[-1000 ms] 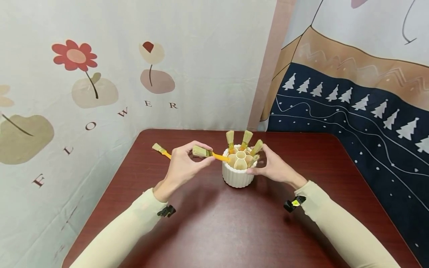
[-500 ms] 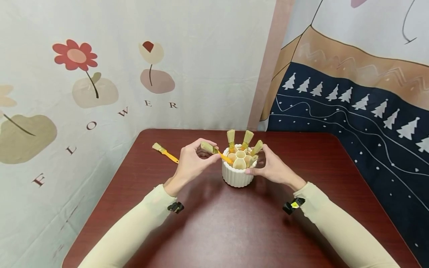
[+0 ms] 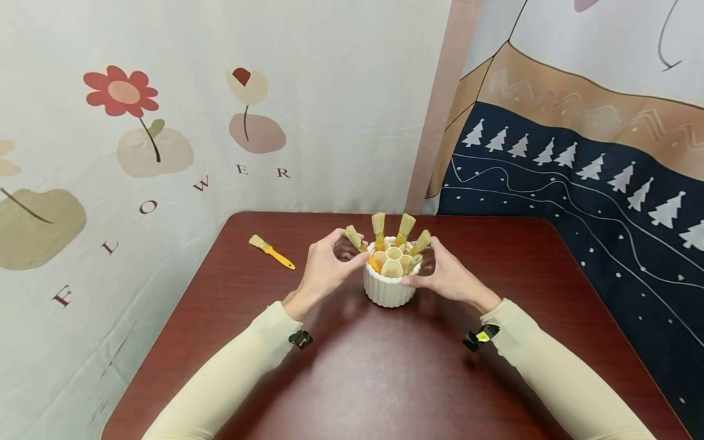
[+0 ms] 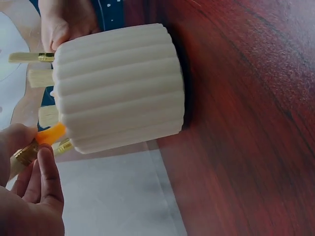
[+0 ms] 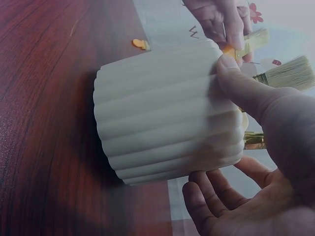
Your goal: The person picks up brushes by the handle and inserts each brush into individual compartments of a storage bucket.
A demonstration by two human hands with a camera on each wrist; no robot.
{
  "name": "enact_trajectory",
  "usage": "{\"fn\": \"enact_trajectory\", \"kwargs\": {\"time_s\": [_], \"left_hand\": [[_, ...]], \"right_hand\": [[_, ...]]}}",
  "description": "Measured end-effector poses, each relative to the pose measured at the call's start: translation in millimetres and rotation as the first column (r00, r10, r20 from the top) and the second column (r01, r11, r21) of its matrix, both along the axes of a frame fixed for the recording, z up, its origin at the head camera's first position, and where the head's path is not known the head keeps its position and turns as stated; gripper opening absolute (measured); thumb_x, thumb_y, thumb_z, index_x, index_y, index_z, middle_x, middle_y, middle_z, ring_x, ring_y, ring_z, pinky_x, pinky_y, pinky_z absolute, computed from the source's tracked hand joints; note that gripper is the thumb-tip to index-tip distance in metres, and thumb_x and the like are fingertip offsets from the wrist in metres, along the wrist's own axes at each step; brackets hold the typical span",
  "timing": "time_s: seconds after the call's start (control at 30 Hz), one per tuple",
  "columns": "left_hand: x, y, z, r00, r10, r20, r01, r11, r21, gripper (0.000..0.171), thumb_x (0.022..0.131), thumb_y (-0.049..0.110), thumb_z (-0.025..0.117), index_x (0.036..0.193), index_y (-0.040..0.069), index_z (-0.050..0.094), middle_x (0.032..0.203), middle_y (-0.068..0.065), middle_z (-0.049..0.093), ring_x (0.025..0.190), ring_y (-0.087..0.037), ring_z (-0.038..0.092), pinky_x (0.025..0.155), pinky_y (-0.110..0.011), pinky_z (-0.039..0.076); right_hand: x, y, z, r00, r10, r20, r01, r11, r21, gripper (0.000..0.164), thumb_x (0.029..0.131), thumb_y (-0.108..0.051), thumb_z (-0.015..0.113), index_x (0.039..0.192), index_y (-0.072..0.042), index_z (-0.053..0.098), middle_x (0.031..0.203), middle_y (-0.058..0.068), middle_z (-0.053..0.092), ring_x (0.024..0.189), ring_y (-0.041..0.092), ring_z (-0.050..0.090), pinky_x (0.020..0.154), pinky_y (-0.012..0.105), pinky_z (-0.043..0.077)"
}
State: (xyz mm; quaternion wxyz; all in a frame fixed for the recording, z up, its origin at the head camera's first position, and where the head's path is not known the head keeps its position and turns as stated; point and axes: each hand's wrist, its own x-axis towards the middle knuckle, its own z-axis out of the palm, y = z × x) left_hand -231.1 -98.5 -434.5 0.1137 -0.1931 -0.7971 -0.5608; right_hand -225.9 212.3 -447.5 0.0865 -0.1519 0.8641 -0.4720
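Note:
A white ribbed round holder point(image 3: 389, 292) with petal-shaped compartments stands on the table. My left hand point(image 3: 328, 266) pinches a paintbrush point(image 4: 51, 133) by its orange handle near the metal band. Its bristles point up and left, and the handle's lower end is inside the holder's left compartment. Against the holder's right side, my right hand point(image 3: 452, 273) grips the rim, thumb point(image 5: 241, 88) at the near edge and fingers round the far side. Several brushes point(image 3: 406, 227) stand bristles-up in the back and right compartments. The front and center compartments show no brush.
Another paintbrush point(image 3: 273, 252) with an orange handle lies on the dark red table point(image 3: 352, 379) left of my left hand. Behind the table hang a white flower-print cloth point(image 3: 352, 110) and a navy cloth with white trees point(image 3: 528, 183).
My left hand has moved right toward the holder. The brush in it has tilted from nearly level to steeper, its handle end now in the left compartment. My right hand stays on the holder.

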Motion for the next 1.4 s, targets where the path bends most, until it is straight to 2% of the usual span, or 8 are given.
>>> {"fn": "enact_trajectory", "kwargs": {"time_s": [0.13, 0.33, 0.5, 0.83, 1.23, 1.4], "left_hand": [[0.0, 4, -1.8, 1.000, 0.004, 0.001, -0.004, 0.999, -0.039, 0.034, 0.096, 0.012, 0.098, 0.125, 0.006, 0.082, 0.106, -0.009, 0.089, 0.087, -0.010, 0.081, 0.079, -0.020, 0.065], [-1.0, 8, -4.5, 1.000, 0.009, -0.018, -0.011, 0.992, -0.125, 0.028, 0.096, 0.018, 0.098, 0.119, 0.012, 0.083, 0.097, -0.005, 0.088, 0.079, -0.009, 0.075, 0.074, -0.019, 0.059], [0.3, 8, -6.7, 1.000, 0.016, -0.011, -0.017, 0.987, -0.160, 0.027, 0.096, 0.018, 0.098, 0.117, 0.013, 0.081, 0.092, -0.005, 0.085, 0.078, -0.009, 0.073, 0.073, -0.019, 0.059], [3.0, 5, -6.0, 1.000, 0.016, -0.014, -0.019, 0.985, -0.172, 0.035, 0.094, 0.018, 0.100, 0.122, 0.011, 0.080, 0.095, -0.007, 0.086, 0.080, -0.011, 0.078, 0.075, -0.020, 0.062], [2.3, -1, -9.1, 1.000, 0.017, -0.010, -0.019, 0.980, -0.200, 0.046, 0.093, 0.021, 0.101, 0.131, 0.011, 0.078, 0.097, -0.008, 0.088, 0.083, -0.015, 0.082, 0.077, -0.024, 0.064], [1.0, -7, -10.9, 1.000, 0.002, -0.022, -0.006, 0.977, -0.214, 0.049, 0.093, 0.023, 0.101, 0.135, 0.014, 0.076, 0.112, -0.007, 0.089, 0.088, -0.017, 0.083, 0.081, -0.029, 0.068]], "right_hand": [[0.4, 1, -1.0, 1.000, 0.000, 0.001, 0.000, 1.000, -0.003, 0.089, 0.095, -0.037, 0.100, 0.158, -0.011, 0.042, 0.154, 0.020, 0.067, 0.140, 0.039, 0.072, 0.117, 0.058, 0.063], [0.0, 0, -2.6, 1.000, -0.009, 0.003, 0.009, 1.000, -0.006, 0.087, 0.095, -0.036, 0.100, 0.156, -0.011, 0.043, 0.153, 0.019, 0.068, 0.139, 0.039, 0.072, 0.117, 0.059, 0.063], [1.4, -2, -3.1, 1.000, 0.003, -0.005, -0.003, 1.000, -0.006, 0.086, 0.097, -0.037, 0.099, 0.156, -0.008, 0.043, 0.153, 0.022, 0.066, 0.140, 0.041, 0.072, 0.117, 0.060, 0.063], [2.2, -3, -1.7, 1.000, -0.015, 0.005, 0.015, 1.000, -0.001, 0.087, 0.094, -0.036, 0.101, 0.155, -0.011, 0.044, 0.152, 0.020, 0.067, 0.140, 0.040, 0.073, 0.119, 0.060, 0.062], [4.1, -2, -1.1, 1.000, -0.009, 0.002, 0.009, 1.000, -0.018, 0.087, 0.094, -0.036, 0.101, 0.154, -0.011, 0.045, 0.151, 0.019, 0.067, 0.139, 0.039, 0.073, 0.117, 0.060, 0.063], [3.1, -3, -1.5, 1.000, -0.010, -0.004, 0.010, 1.000, -0.012, 0.087, 0.094, -0.035, 0.101, 0.155, -0.010, 0.044, 0.151, 0.020, 0.067, 0.140, 0.040, 0.073, 0.117, 0.059, 0.063]]}}
